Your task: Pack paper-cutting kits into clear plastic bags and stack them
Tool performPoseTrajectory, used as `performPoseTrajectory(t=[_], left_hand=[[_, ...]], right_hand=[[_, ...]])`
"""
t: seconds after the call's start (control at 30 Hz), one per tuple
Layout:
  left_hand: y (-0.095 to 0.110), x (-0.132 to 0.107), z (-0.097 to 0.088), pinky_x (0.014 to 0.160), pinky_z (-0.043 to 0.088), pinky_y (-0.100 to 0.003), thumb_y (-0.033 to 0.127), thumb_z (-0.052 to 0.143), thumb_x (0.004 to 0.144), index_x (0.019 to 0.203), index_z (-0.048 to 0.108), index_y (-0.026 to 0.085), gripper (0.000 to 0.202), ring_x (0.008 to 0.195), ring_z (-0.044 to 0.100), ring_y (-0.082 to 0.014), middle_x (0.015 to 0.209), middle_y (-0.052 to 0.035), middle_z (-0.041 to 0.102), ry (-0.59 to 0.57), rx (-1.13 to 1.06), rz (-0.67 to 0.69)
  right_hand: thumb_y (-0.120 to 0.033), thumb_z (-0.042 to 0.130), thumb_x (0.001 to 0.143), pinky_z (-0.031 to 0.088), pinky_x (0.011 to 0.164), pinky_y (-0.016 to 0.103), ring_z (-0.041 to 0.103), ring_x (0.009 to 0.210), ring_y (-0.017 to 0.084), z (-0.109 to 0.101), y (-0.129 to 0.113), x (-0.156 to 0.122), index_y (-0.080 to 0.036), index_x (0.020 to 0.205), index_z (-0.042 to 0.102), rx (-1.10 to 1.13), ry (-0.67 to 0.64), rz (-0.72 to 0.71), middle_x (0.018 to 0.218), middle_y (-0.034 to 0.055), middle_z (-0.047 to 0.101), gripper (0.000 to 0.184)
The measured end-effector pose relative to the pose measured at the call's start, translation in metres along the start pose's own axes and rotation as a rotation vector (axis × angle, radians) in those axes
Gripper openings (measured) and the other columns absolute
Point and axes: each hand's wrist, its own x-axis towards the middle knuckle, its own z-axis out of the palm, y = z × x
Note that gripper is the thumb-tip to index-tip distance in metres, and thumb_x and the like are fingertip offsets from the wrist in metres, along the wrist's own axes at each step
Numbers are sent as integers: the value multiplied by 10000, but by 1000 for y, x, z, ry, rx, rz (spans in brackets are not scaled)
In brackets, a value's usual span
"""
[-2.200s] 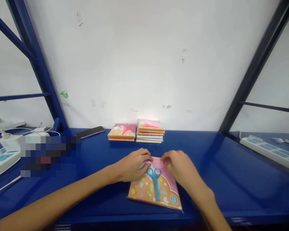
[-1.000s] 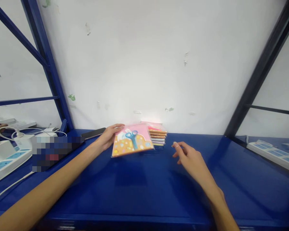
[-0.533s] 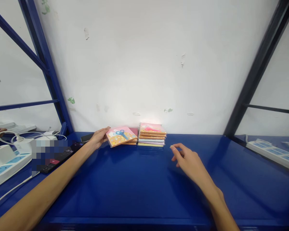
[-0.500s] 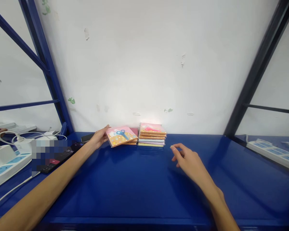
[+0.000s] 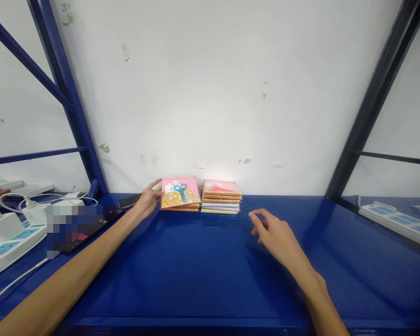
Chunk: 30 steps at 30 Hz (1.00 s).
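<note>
My left hand (image 5: 150, 199) grips the left edge of a flat square packet (image 5: 175, 193), pink and orange with blue scissors (image 5: 180, 188) on its front. That packet lies on top of a short stack against the wall, its near right part slightly raised over the orange packet (image 5: 187, 209) below. Just to the right stands a taller stack of similar packets (image 5: 221, 200), with a pink-handled item (image 5: 220, 188) on the top one. Above the table at right, my right hand (image 5: 275, 233) hangs with loosely curved fingers apart, holding nothing.
The blue table (image 5: 203, 270) meets a white wall (image 5: 203, 93). On the left are a power strip (image 5: 0, 247) with chargers and cables, a lit phone (image 5: 87, 233) and a dark flat object (image 5: 129, 201). Blue metal posts (image 5: 68, 102) rise at both sides; another power strip (image 5: 399, 224) lies at right.
My left hand has moved the scissors packet back and a little right, turning it so it lines up more with the stack beneath. My right hand stays nearly still.
</note>
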Motion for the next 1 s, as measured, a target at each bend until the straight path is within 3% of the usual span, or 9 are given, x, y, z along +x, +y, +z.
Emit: performPoseTrajectory(t=[0.23, 0.43, 0.53, 0.6, 0.8, 1.0], left_hand=[[3, 8, 5, 761, 521, -271, 109, 773, 561, 1311, 593, 253, 785, 1021, 705, -227, 1253, -82, 731, -86, 135, 87], [-11, 19, 2, 951, 514, -391, 433, 846, 666, 1177, 705, 197, 579, 1081, 691, -314, 1077, -107, 774, -106, 412, 103], [-14, 21, -2, 1039, 470, -415, 545, 793, 717, 1212, 675, 189, 621, 1224, 624, -339, 1235, -150, 719, -46, 523, 149], [-11, 19, -4, 1066, 454, -414, 590, 771, 736, 1266, 653, 195, 672, 1274, 599, -341, 1315, -167, 680, -67, 579, 170], [-1, 1, -7, 1028, 504, -392, 485, 932, 570, 1350, 653, 264, 857, 1221, 652, -342, 1330, -104, 703, -310, 705, 167], [-4, -3, -6, 1146, 403, -456, 497, 897, 627, 1307, 705, 275, 740, 1340, 567, -396, 1417, -95, 661, -305, 770, 210]], right_hand=[[-526, 389, 1019, 469, 629, 319, 733, 715, 238, 1, 1, 0, -278, 1089, 643, -9, -14, -5, 790, 5, 773, 362], [-525, 401, 1012, 473, 653, 325, 740, 724, 238, 3, 3, 1, -286, 1075, 651, -49, -30, 12, 791, -3, 777, 351], [-534, 394, 1012, 473, 660, 328, 742, 736, 242, 3, 3, 1, -292, 1078, 650, -71, -44, 12, 797, -6, 778, 358], [-535, 393, 1012, 473, 658, 327, 742, 738, 245, 3, 2, 1, -289, 1074, 653, -79, -49, 7, 792, -2, 776, 363], [-535, 389, 1016, 469, 633, 327, 739, 717, 252, 4, 3, 1, -278, 1058, 662, -83, -46, -10, 782, 10, 771, 377], [-521, 400, 1021, 464, 643, 328, 736, 709, 249, 5, 5, 3, -280, 1054, 668, -90, -47, -18, 783, 3, 775, 362]])
